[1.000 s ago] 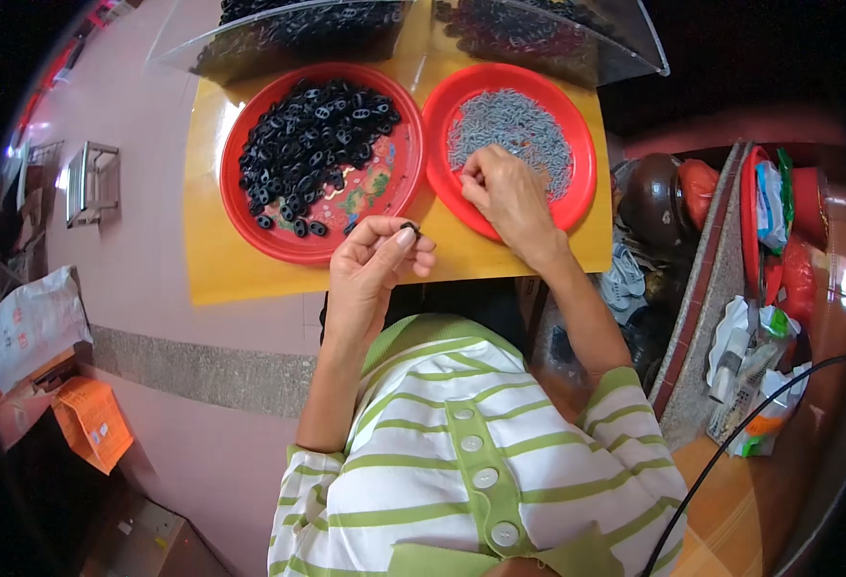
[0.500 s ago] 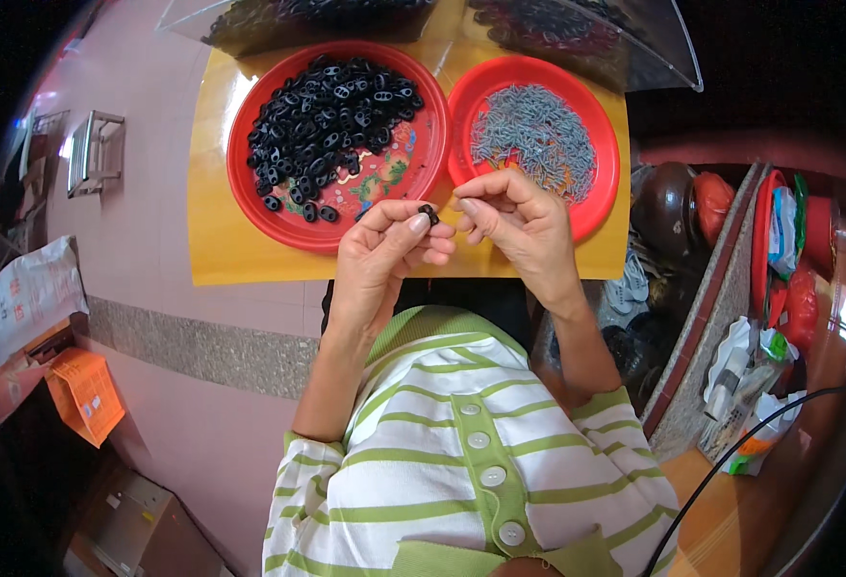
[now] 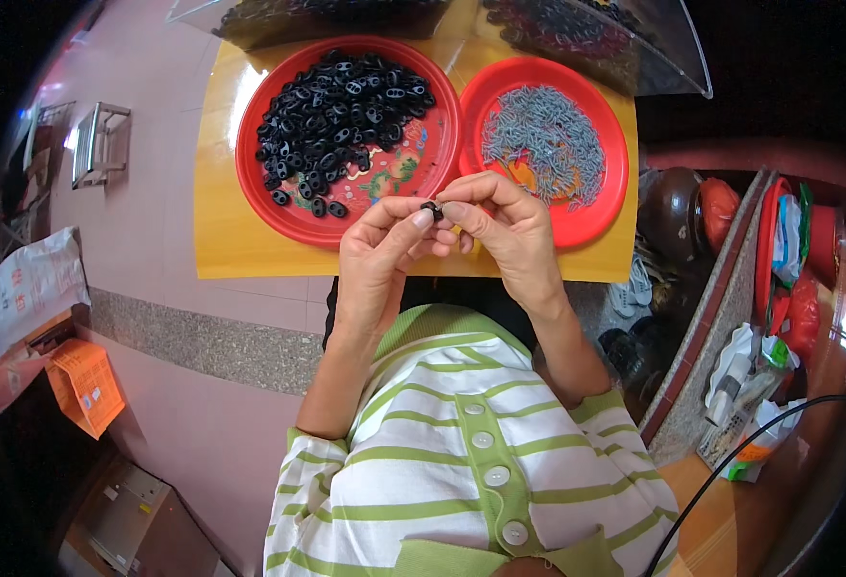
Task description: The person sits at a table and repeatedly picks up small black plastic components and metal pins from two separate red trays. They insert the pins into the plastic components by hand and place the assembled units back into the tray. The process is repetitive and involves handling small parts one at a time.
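Observation:
Between thumb and fingers, my left hand [image 3: 375, 255] pinches a small black plastic piece [image 3: 431, 209] just past the table's near edge. My right hand [image 3: 511, 238] meets it from the right, thumb and forefinger closed against the piece's right side. Whatever that pinch holds is too small and covered to name. Beyond my left hand lies a red plate [image 3: 248, 192] heaped with black plastic pieces [image 3: 341, 101], each with holes. To its right, a smaller red plate [image 3: 617, 159] bears many small grey screws [image 3: 543, 135].
Both plates stand on a yellow table [image 3: 226, 255]. Clear bins [image 3: 678, 58] with more black pieces sit along its far side. On the left are a metal stool [image 3: 101, 144] and an orange box [image 3: 86, 385]. Jars, bags and a black cable [image 3: 721, 462] lie to the right.
My right hand has moved left and now touches the black piece at my left fingertips; before, a gap separated them. The whole view has shifted slightly.

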Motion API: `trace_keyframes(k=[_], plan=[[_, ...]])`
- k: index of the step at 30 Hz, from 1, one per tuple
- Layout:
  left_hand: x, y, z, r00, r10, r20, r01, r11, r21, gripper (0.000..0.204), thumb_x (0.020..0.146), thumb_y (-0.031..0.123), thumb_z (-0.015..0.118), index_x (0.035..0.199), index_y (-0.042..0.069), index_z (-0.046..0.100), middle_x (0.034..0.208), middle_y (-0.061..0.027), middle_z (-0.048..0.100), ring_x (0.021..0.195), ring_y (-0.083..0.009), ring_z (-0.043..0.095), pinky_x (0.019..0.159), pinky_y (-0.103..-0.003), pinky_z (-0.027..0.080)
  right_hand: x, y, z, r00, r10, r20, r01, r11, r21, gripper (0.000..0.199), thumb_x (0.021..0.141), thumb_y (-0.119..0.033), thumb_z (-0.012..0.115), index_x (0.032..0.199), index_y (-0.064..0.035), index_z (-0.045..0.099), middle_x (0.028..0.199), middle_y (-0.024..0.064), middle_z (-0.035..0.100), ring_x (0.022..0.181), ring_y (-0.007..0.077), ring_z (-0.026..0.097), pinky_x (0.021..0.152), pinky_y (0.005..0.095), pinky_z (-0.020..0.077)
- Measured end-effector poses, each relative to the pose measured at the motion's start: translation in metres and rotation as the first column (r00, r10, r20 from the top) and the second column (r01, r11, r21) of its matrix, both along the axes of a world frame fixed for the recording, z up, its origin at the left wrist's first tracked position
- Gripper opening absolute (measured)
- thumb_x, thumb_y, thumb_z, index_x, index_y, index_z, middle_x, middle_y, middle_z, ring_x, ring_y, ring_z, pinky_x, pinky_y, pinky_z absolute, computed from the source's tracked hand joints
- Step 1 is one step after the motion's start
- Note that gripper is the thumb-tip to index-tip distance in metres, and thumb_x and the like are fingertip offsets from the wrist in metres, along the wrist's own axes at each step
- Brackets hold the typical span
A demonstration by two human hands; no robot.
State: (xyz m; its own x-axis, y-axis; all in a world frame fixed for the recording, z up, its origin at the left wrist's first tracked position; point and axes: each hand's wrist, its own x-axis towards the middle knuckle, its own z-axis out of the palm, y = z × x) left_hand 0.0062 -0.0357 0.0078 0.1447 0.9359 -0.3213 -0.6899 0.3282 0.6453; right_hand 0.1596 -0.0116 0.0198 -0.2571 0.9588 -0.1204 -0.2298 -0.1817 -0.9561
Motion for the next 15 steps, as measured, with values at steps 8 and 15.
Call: trace_keyframes(k=[8,15], plan=[[-0.001,-0.001,0.001,0.999,0.031,-0.026,-0.030,0.999,0.024,0.014,0.089,0.005,0.057,0.099,-0.004,0.058,0.090,-0.0134,0.066,0.078,-0.0173,0.066,0.070,-0.026,0.054,-0.002,-0.001,0.007,0.997,-0.019,0.071,0.018,1.000,0.020,0.013,0.089,-0.010,0.060,0.099,-0.0013,0.062,0.084,0.0017,0.063,0.073,0.0056,0.059,0.058,0.0189,0.0462],[0.001,-0.002,0.003,0.979,0.082,-0.184,-0.070,0.995,0.073,0.014,0.089,0.004,0.058,0.098,-0.005,0.060,0.087,-0.0111,0.066,0.077,-0.0143,0.065,0.069,-0.025,0.053,-0.005,-0.003,0.013,0.951,-0.063,0.303,0.000,0.979,0.202,0.010,0.089,-0.007,0.059,0.096,-0.0015,0.062,0.084,0.0026,0.065,0.069,0.0068,0.061,0.055,0.0200,0.0483]])
